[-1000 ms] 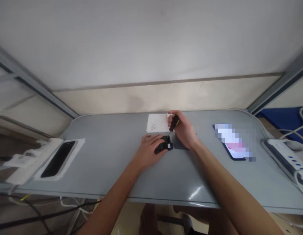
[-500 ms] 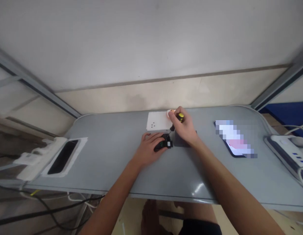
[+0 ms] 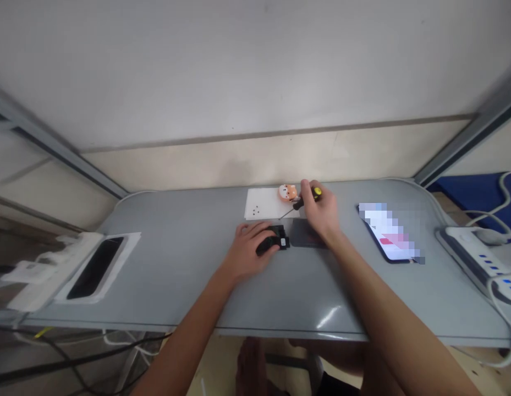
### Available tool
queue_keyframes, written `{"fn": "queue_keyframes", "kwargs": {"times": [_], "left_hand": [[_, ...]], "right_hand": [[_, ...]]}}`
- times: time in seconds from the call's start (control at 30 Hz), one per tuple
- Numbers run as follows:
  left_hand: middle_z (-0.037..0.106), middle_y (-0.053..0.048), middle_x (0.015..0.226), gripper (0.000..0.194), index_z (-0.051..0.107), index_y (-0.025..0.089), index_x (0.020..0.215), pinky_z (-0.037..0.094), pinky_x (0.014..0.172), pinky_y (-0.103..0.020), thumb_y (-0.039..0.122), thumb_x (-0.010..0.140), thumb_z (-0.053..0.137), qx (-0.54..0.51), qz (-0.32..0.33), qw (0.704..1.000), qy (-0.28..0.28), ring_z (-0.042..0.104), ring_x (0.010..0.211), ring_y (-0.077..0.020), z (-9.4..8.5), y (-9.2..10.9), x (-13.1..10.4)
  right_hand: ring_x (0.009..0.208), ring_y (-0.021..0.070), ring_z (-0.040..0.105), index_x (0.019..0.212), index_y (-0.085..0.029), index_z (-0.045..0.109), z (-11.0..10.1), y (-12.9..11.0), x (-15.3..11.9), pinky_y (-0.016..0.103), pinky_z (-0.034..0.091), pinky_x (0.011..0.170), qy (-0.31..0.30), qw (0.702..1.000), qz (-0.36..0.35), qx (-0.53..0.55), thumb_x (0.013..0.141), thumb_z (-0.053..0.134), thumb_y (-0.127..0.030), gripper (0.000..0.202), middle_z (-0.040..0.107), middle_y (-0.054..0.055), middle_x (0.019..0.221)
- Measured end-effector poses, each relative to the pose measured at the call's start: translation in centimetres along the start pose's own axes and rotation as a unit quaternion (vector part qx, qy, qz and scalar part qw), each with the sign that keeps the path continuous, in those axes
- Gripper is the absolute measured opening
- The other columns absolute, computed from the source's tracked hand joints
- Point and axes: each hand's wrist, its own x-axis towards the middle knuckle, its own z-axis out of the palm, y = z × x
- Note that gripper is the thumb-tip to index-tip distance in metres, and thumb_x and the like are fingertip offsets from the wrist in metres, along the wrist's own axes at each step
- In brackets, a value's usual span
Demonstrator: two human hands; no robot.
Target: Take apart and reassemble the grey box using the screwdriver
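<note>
A small black device [image 3: 279, 235] with a pale square label lies on the grey table; its exact kind I cannot make out. My left hand [image 3: 252, 246] is closed around its left side. In my right hand [image 3: 322, 212] is a screwdriver [image 3: 298, 205] with a black and yellow handle, its shaft slanting down to the left. The tip is above the device, apart from it, near the edge of a white paper sheet [image 3: 263, 202]. Several tiny dark screws [image 3: 256, 210] lie on that sheet. A dark flat panel [image 3: 305, 234] rests under my right wrist.
An orange-and-white animal-faced case [image 3: 287, 192] sits at the sheet's back right. A lit phone [image 3: 389, 234] lies to the right, near a power strip [image 3: 482, 258]. On the left, a dark phone [image 3: 96, 268] rests on white paper beside another power strip [image 3: 53, 275].
My right hand has lifted the screwdriver off the black device and shifted it right, uncovering the animal-faced case. My left hand stays on the device. The view has shifted slightly.
</note>
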Motion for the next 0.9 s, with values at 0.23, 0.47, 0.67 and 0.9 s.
{"fn": "queue_keyframes", "kwargs": {"times": [0.23, 0.47, 0.67, 0.9], "left_hand": [[0.071, -0.006, 0.128, 0.021, 0.068, 0.024, 0.108, 0.045, 0.111, -0.046, 0.029, 0.104, 0.048, -0.074, -0.084, 0.982, 0.153, 0.062, 0.124, -0.0219, -0.2, -0.9, 0.2], [0.071, -0.005, 0.122, 0.016, 0.072, 0.026, 0.109, 0.047, 0.111, -0.048, 0.025, 0.093, 0.068, -0.092, -0.083, 0.976, 0.178, 0.064, 0.118, -0.0232, 0.4, -1.7, 0.2], [0.073, -0.003, 0.115, 0.009, 0.074, 0.027, 0.1, 0.048, 0.105, -0.046, 0.025, 0.093, 0.071, -0.097, -0.051, 0.974, 0.197, 0.065, 0.112, -0.0223, 0.5, -1.7, 0.1], [0.074, -0.001, 0.109, 0.006, 0.073, 0.026, 0.095, 0.048, 0.1, -0.044, 0.021, 0.094, 0.069, -0.091, -0.038, 0.973, 0.209, 0.066, 0.106, -0.0204, 0.4, -1.7, 0.0]], "right_hand": [[0.062, 0.017, 0.057, 0.074, -0.022, 0.059, 0.1, 0.2, -0.1, 0.03, 0.042, 0.064, -0.023, 0.997, 0.037, 0.06, 0.095, 0.049, -0.071, 0.054, 0.063, 0.001, 0.062], [0.062, 0.0137, 0.053, 0.071, -0.021, 0.059, 0.5, -1.0, -0.3, 0.028, 0.043, 0.061, -0.004, 0.986, 0.082, 0.142, 0.093, 0.049, -0.073, 0.058, 0.057, 0.0, 0.066], [0.058, 0.0126, 0.048, 0.07, -0.021, 0.06, 1.3, -0.7, -0.6, 0.027, 0.035, 0.053, -0.01, 0.976, 0.133, 0.175, 0.09, 0.052, -0.075, 0.058, 0.053, 0.0, 0.065], [0.061, 0.0131, 0.05, 0.07, -0.021, 0.061, 1.7, -0.6, -0.7, 0.028, 0.036, 0.056, -0.018, 0.977, 0.117, 0.178, 0.091, 0.054, -0.073, 0.057, 0.057, 0.001, 0.068]]}}
